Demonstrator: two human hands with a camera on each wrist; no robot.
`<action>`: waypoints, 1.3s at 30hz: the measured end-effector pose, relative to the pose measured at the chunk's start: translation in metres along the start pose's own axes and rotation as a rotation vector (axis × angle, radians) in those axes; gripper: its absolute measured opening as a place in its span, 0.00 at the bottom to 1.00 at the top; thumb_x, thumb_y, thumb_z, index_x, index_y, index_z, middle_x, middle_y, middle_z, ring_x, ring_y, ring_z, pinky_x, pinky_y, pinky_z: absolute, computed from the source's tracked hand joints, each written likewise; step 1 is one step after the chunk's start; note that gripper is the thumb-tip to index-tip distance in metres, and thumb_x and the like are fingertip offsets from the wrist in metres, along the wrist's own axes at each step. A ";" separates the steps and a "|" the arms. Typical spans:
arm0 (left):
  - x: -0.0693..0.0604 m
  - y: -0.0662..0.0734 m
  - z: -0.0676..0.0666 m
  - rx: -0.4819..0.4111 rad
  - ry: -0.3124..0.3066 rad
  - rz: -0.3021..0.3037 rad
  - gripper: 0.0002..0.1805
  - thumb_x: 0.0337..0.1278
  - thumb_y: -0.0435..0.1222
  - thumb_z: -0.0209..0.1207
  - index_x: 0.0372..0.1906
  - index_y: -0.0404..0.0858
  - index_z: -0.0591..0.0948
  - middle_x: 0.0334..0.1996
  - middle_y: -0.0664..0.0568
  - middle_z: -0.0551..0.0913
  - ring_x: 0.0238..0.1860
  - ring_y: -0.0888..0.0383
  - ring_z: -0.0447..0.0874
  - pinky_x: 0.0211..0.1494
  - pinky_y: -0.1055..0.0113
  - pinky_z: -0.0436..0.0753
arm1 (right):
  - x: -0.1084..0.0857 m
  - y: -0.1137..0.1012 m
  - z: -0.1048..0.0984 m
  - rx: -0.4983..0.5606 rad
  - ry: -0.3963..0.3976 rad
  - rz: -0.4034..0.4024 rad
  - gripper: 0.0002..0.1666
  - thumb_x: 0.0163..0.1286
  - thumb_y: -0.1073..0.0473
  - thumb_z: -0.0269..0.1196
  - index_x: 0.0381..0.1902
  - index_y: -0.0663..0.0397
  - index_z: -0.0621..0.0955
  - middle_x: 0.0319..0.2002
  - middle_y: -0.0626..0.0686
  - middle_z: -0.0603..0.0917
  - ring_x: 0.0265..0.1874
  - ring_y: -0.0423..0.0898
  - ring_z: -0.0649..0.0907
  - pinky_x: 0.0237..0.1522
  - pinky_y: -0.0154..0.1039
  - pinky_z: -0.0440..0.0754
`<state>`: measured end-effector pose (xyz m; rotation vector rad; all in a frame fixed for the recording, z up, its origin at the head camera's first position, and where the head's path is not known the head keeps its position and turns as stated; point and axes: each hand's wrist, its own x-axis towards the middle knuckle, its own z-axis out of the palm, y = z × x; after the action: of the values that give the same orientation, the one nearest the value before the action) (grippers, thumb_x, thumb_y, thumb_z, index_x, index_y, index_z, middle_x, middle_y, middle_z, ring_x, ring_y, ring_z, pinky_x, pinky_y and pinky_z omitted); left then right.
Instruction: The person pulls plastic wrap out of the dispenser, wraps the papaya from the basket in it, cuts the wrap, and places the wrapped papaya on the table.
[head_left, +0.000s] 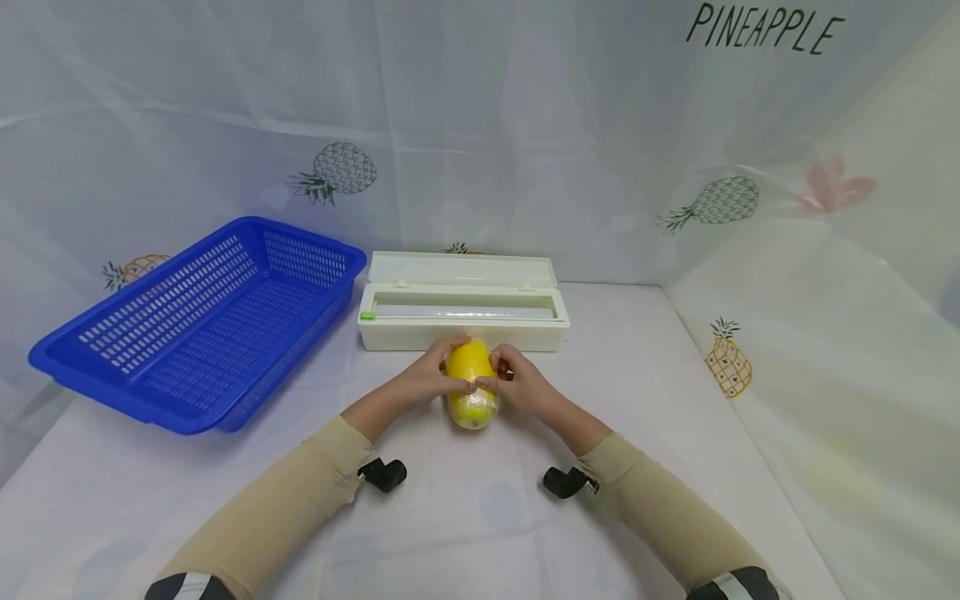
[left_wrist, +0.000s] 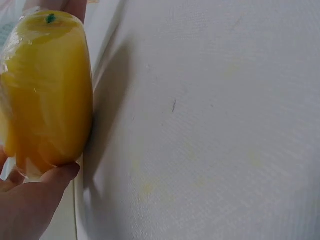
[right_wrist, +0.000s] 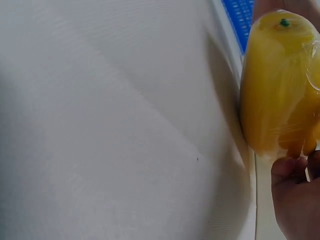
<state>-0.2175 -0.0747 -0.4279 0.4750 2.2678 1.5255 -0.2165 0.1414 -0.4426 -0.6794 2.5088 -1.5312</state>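
A yellow, mango-like fruit (head_left: 472, 408) wrapped in shiny clear plastic wrap stands between both hands near the middle of the table. A small green spot marks its near end in the left wrist view, where the fruit (left_wrist: 55, 90) fills the left side. My left hand (head_left: 431, 372) grips it from the left, thumb across the front and fingers toward the far end. From the right, my right hand (head_left: 522, 386) pinches the plastic wrap at the fruit's side with thumb and forefinger. In the right wrist view, the right fingertips (right_wrist: 285, 167) touch the wrapped fruit's lower end; some fingers are hidden.
Just behind the hands stands a white plastic-wrap dispenser box (head_left: 461, 337), its lid (head_left: 461, 268) raised and a roll of clear film inside. A blue slatted basket (head_left: 187, 421) sits at the left. Pineapple-printed cloth (head_left: 510, 125) hangs behind the white-covered table (head_left: 465, 533).
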 end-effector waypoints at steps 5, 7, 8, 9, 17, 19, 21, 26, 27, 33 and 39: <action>0.001 -0.001 -0.002 -0.007 0.000 -0.006 0.45 0.53 0.45 0.69 0.74 0.47 0.59 0.76 0.50 0.50 0.69 0.36 0.57 0.66 0.44 0.67 | -0.001 0.001 -0.002 0.039 -0.006 0.013 0.13 0.68 0.62 0.64 0.38 0.57 0.69 0.32 0.52 0.67 0.34 0.48 0.69 0.33 0.35 0.66; 0.002 0.000 -0.002 0.005 0.000 -0.005 0.45 0.54 0.45 0.69 0.74 0.47 0.59 0.76 0.49 0.50 0.69 0.36 0.57 0.66 0.44 0.67 | -0.001 0.002 -0.002 0.057 -0.010 0.029 0.12 0.69 0.62 0.63 0.39 0.57 0.69 0.32 0.52 0.67 0.35 0.48 0.69 0.34 0.35 0.66; 0.002 0.000 -0.002 0.007 0.003 -0.008 0.45 0.54 0.46 0.69 0.74 0.47 0.59 0.76 0.49 0.50 0.69 0.37 0.57 0.66 0.44 0.67 | -0.001 0.002 -0.002 0.064 -0.011 0.036 0.12 0.70 0.62 0.62 0.39 0.57 0.69 0.33 0.52 0.67 0.35 0.48 0.69 0.34 0.35 0.66; 0.002 0.001 -0.001 0.008 0.008 -0.011 0.45 0.54 0.46 0.69 0.74 0.47 0.59 0.76 0.49 0.50 0.69 0.37 0.58 0.66 0.44 0.67 | -0.001 0.002 -0.002 0.071 -0.013 0.040 0.11 0.70 0.62 0.62 0.40 0.57 0.69 0.33 0.52 0.67 0.35 0.48 0.69 0.34 0.35 0.66; 0.006 0.001 0.004 0.119 0.083 -0.010 0.45 0.51 0.45 0.69 0.72 0.40 0.59 0.72 0.43 0.54 0.69 0.44 0.56 0.70 0.44 0.60 | 0.001 0.002 -0.006 0.123 -0.060 0.047 0.07 0.72 0.67 0.58 0.43 0.63 0.70 0.36 0.52 0.70 0.40 0.48 0.70 0.37 0.33 0.70; 0.007 0.001 0.005 0.139 0.092 -0.008 0.46 0.51 0.46 0.70 0.71 0.39 0.59 0.71 0.43 0.54 0.69 0.45 0.55 0.71 0.45 0.59 | 0.001 0.002 -0.007 0.135 -0.069 0.046 0.06 0.72 0.68 0.57 0.43 0.64 0.70 0.38 0.53 0.70 0.41 0.49 0.70 0.37 0.33 0.71; 0.007 0.001 0.006 0.152 0.094 -0.001 0.46 0.52 0.47 0.70 0.71 0.38 0.60 0.71 0.43 0.54 0.70 0.44 0.55 0.71 0.45 0.58 | -0.001 0.004 -0.008 0.155 -0.079 0.045 0.06 0.72 0.69 0.56 0.43 0.65 0.70 0.38 0.54 0.71 0.41 0.50 0.71 0.38 0.34 0.71; 0.008 0.005 0.008 0.154 0.087 -0.012 0.45 0.50 0.47 0.70 0.70 0.38 0.61 0.70 0.41 0.55 0.67 0.42 0.59 0.69 0.43 0.61 | -0.005 0.005 -0.013 0.189 -0.110 0.037 0.07 0.71 0.70 0.58 0.44 0.63 0.70 0.40 0.54 0.71 0.42 0.50 0.71 0.42 0.33 0.72; 0.009 0.006 0.008 0.153 0.084 -0.019 0.45 0.49 0.47 0.70 0.70 0.39 0.61 0.70 0.41 0.55 0.67 0.42 0.59 0.69 0.43 0.61 | -0.006 0.005 -0.014 0.190 -0.113 0.034 0.09 0.70 0.70 0.59 0.44 0.63 0.70 0.40 0.54 0.71 0.42 0.50 0.71 0.42 0.33 0.72; 0.010 0.010 0.010 0.145 0.058 -0.013 0.45 0.48 0.44 0.70 0.70 0.40 0.60 0.70 0.40 0.54 0.67 0.42 0.58 0.68 0.40 0.60 | -0.008 0.009 -0.012 0.153 -0.069 0.026 0.12 0.67 0.67 0.64 0.41 0.61 0.71 0.37 0.53 0.71 0.39 0.50 0.71 0.40 0.35 0.71; 0.004 0.008 0.008 0.178 0.056 -0.015 0.51 0.49 0.44 0.70 0.76 0.47 0.54 0.72 0.39 0.51 0.69 0.40 0.55 0.67 0.37 0.60 | -0.009 0.006 -0.006 0.130 -0.038 0.042 0.13 0.66 0.66 0.66 0.41 0.59 0.71 0.35 0.53 0.71 0.37 0.48 0.72 0.39 0.35 0.71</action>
<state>-0.2162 -0.0635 -0.4240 0.4673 2.4574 1.3523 -0.2125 0.1519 -0.4459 -0.6265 2.3567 -1.6332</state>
